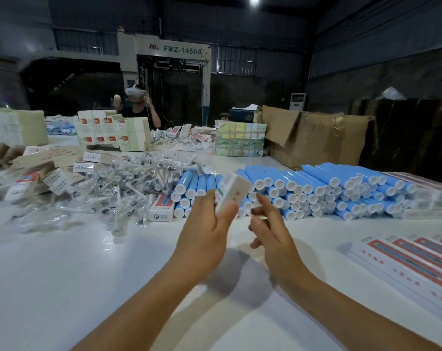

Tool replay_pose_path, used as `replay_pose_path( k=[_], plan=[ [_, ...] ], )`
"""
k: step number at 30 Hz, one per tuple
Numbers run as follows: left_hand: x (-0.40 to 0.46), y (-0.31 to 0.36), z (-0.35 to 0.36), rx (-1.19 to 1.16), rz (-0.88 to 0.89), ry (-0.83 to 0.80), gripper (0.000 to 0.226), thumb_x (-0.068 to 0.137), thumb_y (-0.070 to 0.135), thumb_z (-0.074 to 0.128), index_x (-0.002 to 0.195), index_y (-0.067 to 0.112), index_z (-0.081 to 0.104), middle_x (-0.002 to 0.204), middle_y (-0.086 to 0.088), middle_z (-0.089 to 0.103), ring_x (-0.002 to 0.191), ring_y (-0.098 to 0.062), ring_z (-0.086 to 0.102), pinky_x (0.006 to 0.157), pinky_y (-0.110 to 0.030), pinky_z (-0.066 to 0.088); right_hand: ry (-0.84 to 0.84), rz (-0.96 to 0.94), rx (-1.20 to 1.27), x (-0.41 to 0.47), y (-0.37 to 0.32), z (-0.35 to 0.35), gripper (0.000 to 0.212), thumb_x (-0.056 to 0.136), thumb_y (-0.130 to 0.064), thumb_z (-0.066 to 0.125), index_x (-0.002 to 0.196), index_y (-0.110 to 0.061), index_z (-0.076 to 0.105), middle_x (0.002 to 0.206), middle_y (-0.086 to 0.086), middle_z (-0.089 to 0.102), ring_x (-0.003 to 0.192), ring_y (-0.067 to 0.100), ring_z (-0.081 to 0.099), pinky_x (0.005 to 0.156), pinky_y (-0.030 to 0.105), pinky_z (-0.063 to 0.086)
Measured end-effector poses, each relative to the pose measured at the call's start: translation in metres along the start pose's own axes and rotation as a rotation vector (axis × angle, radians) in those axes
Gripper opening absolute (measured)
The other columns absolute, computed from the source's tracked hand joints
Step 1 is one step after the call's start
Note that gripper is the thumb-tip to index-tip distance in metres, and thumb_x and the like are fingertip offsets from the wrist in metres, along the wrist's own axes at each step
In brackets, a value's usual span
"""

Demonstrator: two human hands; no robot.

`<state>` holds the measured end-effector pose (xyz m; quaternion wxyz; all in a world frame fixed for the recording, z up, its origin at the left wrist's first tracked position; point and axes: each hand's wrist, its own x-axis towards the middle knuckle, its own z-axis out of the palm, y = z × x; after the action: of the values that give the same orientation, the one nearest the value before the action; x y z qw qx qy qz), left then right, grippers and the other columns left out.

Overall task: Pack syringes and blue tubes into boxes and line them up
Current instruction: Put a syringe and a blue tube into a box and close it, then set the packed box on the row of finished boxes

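White carton (230, 191) gripped in the left hand (209, 224) above the desk (88, 269), before stacked blue tubes (316, 188); the right hand (270, 224) hovers beside it, fingers loose, holding nothing.

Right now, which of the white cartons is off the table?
The carton gripped in the left hand, raised in front of the blue tubes. The packed boxes at right lie in a row on the table.

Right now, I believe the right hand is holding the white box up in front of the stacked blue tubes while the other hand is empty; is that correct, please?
Not quite: the left hand holds the white box in front of the stacked blue tubes, and the right hand is the empty one, its fingers loose. The head view shows it.
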<state>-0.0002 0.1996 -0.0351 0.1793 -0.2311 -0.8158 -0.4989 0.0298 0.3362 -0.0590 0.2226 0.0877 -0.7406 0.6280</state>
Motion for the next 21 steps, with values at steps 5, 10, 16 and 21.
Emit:
replay_pose_path(
  k=[5,10,16,21],
  plan=[
    [-0.001,0.009,-0.004,-1.048,-0.455,0.033,0.033,0.094,0.045,0.041,0.102,0.021,0.062,0.085,-0.002,0.074,0.080,-0.018,0.072,0.060,-0.031,0.057,-0.283,-0.032,-0.136,-0.010,0.004,0.017,0.067,0.082,-0.044,0.064,0.127,-0.070,0.021,0.119,-0.030,0.041,0.109,-0.013,0.047,0.079,0.006,0.045],
    [0.000,-0.003,-0.002,-1.040,-0.492,0.061,0.028,0.098,0.037,0.041,0.094,0.025,0.067,0.083,0.000,0.074,0.080,-0.013,0.071,0.073,-0.035,0.054,-0.190,-0.068,-0.210,-0.002,0.008,0.011,0.062,0.081,-0.041,0.061,0.134,-0.057,0.032,0.103,-0.027,0.036,0.106,-0.017,0.040,0.077,0.000,0.041],
    [0.003,-0.023,0.000,-0.657,-0.610,0.132,0.022,0.096,0.030,0.049,0.089,0.014,0.063,0.093,-0.011,0.064,0.080,-0.023,0.060,0.071,-0.034,0.046,-0.050,-0.156,-0.778,0.008,-0.012,-0.016,0.059,0.090,-0.040,0.057,0.143,-0.042,0.033,0.104,-0.010,0.035,0.102,0.009,0.031,0.089,0.014,0.032],
    [0.003,-0.033,0.005,-0.542,-0.558,0.052,0.016,0.094,0.020,0.053,0.090,0.012,0.066,0.088,-0.011,0.066,0.078,-0.024,0.058,0.067,-0.031,0.042,-0.127,-0.099,-1.206,-0.006,-0.038,-0.070,0.055,0.091,-0.051,0.043,0.143,-0.043,0.030,0.103,-0.005,0.036,0.101,0.017,0.024,0.087,0.036,0.022]
  ],
)
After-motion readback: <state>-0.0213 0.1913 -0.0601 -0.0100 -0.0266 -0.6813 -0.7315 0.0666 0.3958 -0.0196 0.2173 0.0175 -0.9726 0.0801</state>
